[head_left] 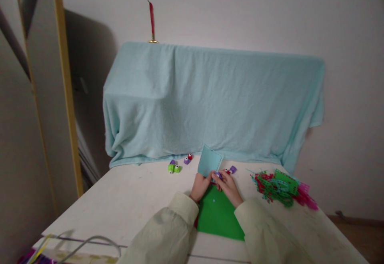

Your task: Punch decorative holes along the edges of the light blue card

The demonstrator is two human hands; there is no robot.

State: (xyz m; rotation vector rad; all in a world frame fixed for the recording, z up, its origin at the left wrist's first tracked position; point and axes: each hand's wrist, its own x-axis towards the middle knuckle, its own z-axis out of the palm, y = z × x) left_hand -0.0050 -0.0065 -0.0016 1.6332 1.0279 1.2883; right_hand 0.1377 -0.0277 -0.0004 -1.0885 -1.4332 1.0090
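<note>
While the left hand [200, 186] pinches the pale blue sheet [210, 162] by its lower edge, the right hand [229, 188] shuts its grip on a purple punch [218, 175] (touching that edge) above the green sheet [217, 216] on the table [129, 200].

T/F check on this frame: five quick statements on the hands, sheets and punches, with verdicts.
1. The left hand holds the light blue sheet. True.
2. The right hand rests on the scrap pile. False: it grips a small purple punch at the blue sheet's edge, and the pile lies apart, to the right.
3. A green sheet lies flat on the table under both hands. True.
4. The cloth draped at the back is red. False: it is light blue.
5. The green punches lie to the right of the hands. False: they lie to the left.
</note>
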